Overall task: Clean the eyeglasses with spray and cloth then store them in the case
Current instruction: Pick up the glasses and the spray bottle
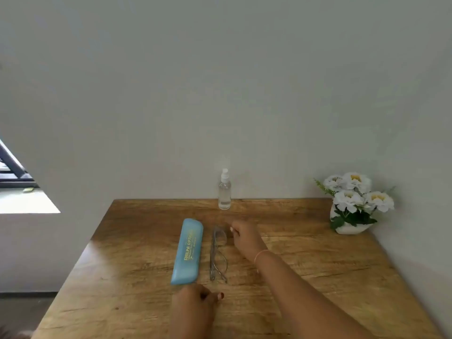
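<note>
Folded eyeglasses (218,255) with a thin grey frame lie on the wooden table (318,265), lengthwise away from me. Just left of them lies a closed light-blue case (187,252) with yellow lettering. A clear spray bottle (224,190) with a white nozzle stands upright at the table's far edge, by the wall. My right hand (245,237) hovers beside the far end of the glasses, fingers curled, holding nothing that I can see. My left hand (195,300) rests near the front end of the glasses and the case, fingers curled loosely. No cloth is in view.
A white pot of white and yellow flowers (354,204) stands in the far right corner of the table. A plain wall rises right behind the table. A window ledge (27,201) shows at the left.
</note>
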